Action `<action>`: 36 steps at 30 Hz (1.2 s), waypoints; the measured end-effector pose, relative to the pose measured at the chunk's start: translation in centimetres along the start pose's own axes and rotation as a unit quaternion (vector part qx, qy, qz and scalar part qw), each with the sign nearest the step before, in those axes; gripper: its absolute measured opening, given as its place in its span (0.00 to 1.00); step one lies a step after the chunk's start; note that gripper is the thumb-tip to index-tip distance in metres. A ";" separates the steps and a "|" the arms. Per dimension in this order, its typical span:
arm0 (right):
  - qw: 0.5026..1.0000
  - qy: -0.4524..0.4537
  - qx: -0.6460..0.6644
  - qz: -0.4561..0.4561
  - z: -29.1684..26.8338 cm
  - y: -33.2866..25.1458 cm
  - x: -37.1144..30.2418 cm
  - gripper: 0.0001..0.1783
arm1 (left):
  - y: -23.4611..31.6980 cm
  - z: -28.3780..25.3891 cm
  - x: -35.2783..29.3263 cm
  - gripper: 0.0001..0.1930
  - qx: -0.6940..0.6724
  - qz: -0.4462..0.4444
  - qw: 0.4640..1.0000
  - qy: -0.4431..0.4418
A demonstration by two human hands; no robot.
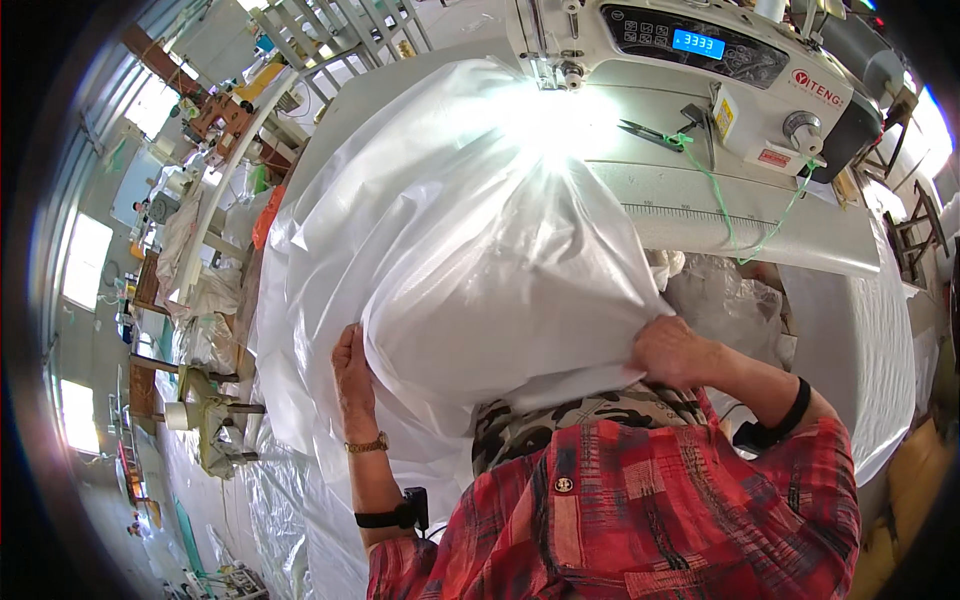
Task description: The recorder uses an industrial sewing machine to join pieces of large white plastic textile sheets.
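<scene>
A large sheet of shiny white fabric [500, 310] spreads over the sewing table and drapes down toward my lap. My left hand [352, 372] is closed on the fabric's left side, fingers curled round a fold. At the right edge my right hand [672, 352] grips the same fabric in a fist. Between both hands the cloth is pulled fairly taut, with creases running up to the sewing machine [690, 45]. Bright lamp glare under the machine head hides the needle and the fabric there.
Thread snips [652, 136] lie on the machine bed, tied to a green cord [722, 205]. A ruler strip [700, 213] runs along the table's front edge. Clear plastic wrapping [725, 300] sits below it on the right. Workbenches and a metal rack [340, 40] stand at the left and back.
</scene>
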State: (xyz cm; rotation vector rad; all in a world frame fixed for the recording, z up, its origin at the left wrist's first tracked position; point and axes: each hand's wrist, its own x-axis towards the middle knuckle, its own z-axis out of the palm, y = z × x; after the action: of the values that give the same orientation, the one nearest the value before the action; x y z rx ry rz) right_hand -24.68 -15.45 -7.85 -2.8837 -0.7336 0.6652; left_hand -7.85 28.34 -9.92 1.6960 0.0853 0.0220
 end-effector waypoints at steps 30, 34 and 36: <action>0.454 0.072 0.888 -0.009 -2.7 -6.2 4.9 0.11 | 12.1 9.3 -6.2 0.11 0.111 0.184 0.975 -0.049; 0.412 0.146 0.893 -0.107 -1.2 -6.0 4.6 0.15 | 11.7 10.8 -8.5 0.09 -0.099 0.062 0.987 -0.106; 0.441 0.138 0.882 -0.094 -0.5 -5.5 4.6 0.16 | 10.8 11.4 -9.3 0.08 -0.067 0.083 0.980 -0.166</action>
State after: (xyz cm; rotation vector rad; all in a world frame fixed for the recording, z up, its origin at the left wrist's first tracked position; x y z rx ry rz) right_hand -23.22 -8.43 -8.09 -0.7916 0.0067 0.3586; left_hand -15.92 15.11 -0.30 1.5462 -0.3007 -0.1276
